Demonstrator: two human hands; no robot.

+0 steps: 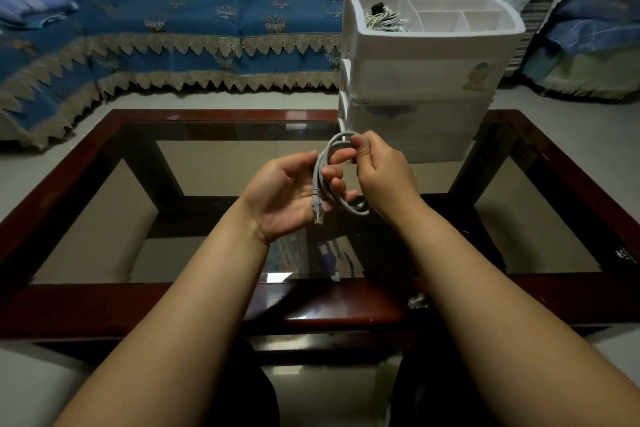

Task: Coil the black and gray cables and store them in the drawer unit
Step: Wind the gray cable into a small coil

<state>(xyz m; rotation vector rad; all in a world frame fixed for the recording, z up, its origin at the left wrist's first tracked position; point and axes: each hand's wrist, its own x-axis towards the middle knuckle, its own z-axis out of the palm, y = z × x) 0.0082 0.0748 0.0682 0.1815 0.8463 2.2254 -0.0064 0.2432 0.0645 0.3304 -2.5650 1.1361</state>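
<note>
Both grips are busy with one thing: our left hand [287, 194] lies palm up with the fingers curled through the loops of the thin gray network cable [323, 177], and our right hand [381, 172] pinches the top of the same loops between thumb and fingertips. The cable is held in the air above the counter, just in front of the drawer unit.

From large to small, we see the dark glass-topped counter with a red-brown wooden frame [346, 308]. At its far right stands the white plastic drawer unit with an open divided tray on top [433, 87]. Its front drawers look closed, as far as we can tell. In the left compartment of the top tray lies a bundle of pale cable with a small black block on it [382, 15]; we cannot say if this belongs to the task or if it is the black cable. No black cable is visible on the counter.

The gray cable already makes several loops, and its clear plug [318, 213] hangs free below our left palm. We judge that the coiling of the gray cable is nearly finished. What is left, we think, is to secure the loose end, to bring the coil to the unit, and to put it inside.
</note>
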